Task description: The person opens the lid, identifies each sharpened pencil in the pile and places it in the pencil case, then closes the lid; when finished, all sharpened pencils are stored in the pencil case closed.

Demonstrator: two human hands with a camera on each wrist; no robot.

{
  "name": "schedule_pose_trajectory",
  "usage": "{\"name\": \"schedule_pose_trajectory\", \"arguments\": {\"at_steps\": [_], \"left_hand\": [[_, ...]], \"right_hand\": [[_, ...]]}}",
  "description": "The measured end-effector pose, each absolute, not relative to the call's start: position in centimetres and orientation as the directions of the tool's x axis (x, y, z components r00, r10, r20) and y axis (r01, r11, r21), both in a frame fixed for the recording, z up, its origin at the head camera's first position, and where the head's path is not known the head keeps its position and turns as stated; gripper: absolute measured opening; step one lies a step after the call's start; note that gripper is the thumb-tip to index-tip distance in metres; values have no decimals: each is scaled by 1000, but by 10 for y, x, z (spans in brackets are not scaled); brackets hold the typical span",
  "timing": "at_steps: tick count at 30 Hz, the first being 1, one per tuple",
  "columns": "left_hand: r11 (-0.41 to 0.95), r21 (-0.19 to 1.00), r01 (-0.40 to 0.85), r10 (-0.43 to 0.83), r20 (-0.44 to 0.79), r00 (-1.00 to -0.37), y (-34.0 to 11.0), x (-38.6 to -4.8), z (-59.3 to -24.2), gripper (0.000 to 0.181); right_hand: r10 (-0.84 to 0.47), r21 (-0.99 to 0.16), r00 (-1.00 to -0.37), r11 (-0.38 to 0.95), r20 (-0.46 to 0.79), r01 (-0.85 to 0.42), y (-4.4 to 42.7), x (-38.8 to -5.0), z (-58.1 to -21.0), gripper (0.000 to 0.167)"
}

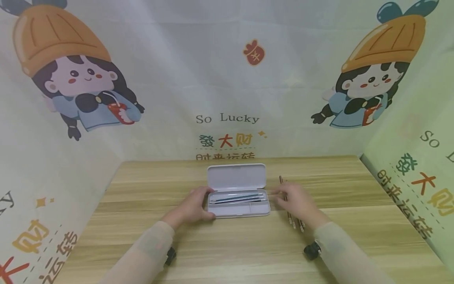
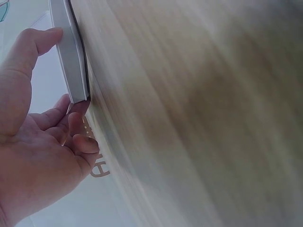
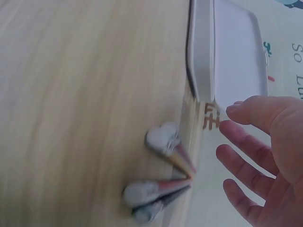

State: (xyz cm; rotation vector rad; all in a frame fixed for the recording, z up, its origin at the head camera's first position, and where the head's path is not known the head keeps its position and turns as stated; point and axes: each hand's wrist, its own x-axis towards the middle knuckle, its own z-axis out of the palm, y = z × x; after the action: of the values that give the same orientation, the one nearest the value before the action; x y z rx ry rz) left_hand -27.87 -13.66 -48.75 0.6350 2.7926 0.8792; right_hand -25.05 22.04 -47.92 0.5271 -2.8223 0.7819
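Note:
A white pencil case [image 1: 228,212] stands on the table with its lid [image 1: 236,177] raised at the back. Several pencils [image 1: 237,198], some bluish, lie in its long rear compartment. My left hand [image 1: 189,207] grips the case's left end, thumb at the front corner and fingers behind. The left wrist view shows the thumb [image 2: 46,40] pressed on the case's side. Just right of the case is my right hand [image 1: 298,201], fingers spread and apart from it. Several dark pencils [image 1: 301,225] lie on the table below that hand, partly hidden; their blunt ends [image 3: 142,193] show in the right wrist view.
The wooden table [image 1: 227,252] meets a printed cloth backdrop [image 1: 170,79] at the back and on both sides. A small divider splits off a short compartment at the case's front right. Dark wrist cameras [image 1: 312,251] sit under both forearms.

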Motion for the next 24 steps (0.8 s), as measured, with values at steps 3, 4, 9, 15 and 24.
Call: {"name": "schedule_pose_trajectory", "arguments": {"at_steps": [3, 4, 9, 15, 24], "left_hand": [[741, 573, 350, 436, -13, -900, -137, -278, -487, 83], [740, 574, 350, 436, -13, -900, -137, -278, -487, 83], [740, 574, 350, 437, -15, -899, -137, -278, -488, 84], [745, 570, 346, 434, -19, -901, -136, -278, -488, 85], [744, 567, 353, 440, -17, -898, -137, -279, -489, 85]], "right_hand": [[-274, -431, -930, 829, 244, -357, 227, -248, -481, 22], [-269, -419, -931, 836, 248, -354, 229, -248, -481, 22], [-242, -402, -939, 856, 245, -326, 237, -245, -482, 22], [-217, -395, -952, 872, 218, -289, 249, -242, -481, 23], [-190, -373, -958, 891, 214, -260, 263, -240, -482, 21]]}}
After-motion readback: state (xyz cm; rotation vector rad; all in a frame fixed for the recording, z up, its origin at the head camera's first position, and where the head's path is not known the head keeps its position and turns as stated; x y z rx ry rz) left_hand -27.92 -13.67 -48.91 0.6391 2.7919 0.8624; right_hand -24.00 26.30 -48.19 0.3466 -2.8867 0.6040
